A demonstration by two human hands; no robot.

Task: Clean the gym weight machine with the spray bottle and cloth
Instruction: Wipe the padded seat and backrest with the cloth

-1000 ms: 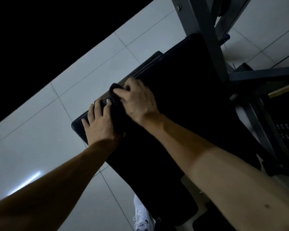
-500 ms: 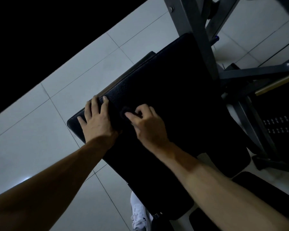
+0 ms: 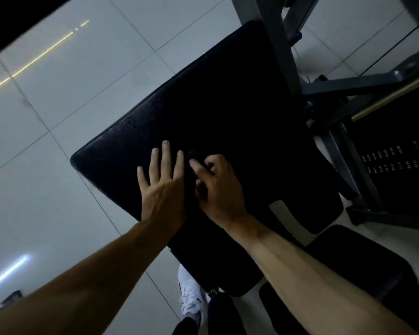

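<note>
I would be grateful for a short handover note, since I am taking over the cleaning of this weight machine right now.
The left hand lies flat, fingers straight, on the black pad.
The right hand has its fingers curled round the dark cloth, on the pad right beside the left hand.
The spray bottle is not in view.
Done: wiping of the pad is under way; how much is covered cannot be told in this dim light.
Left: probably the rest of the pad, then the grey frame.
</note>
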